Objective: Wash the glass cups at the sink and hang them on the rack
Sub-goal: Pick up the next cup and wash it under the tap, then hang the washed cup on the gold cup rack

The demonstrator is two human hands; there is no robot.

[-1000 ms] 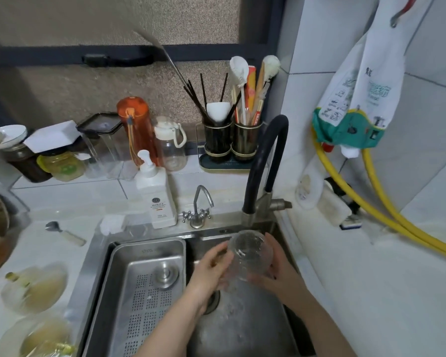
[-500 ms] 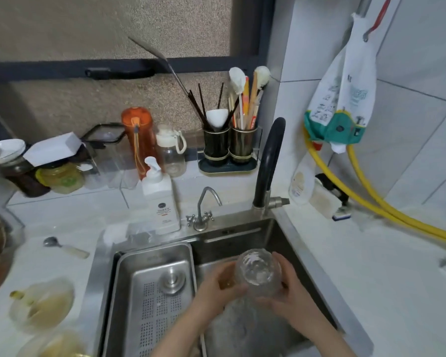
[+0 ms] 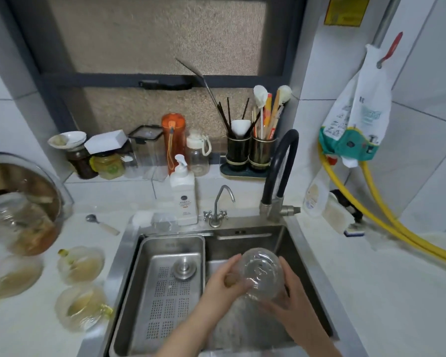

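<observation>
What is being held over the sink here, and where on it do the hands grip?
A glass cup, held over the sink. The left hand grips its left side, the right hand cups its right side and underside.

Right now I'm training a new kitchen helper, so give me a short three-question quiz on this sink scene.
1. True or false: both hands, left hand and right hand, hold the glass cup.
2. Which stands nearest the small chrome tap?
A. orange bottle
B. white pump bottle
C. yellow hose
3. Fill in: the perforated steel tray sits in the ___ part of the sink.

Key: 1 true; 2 B; 3 left.
</observation>
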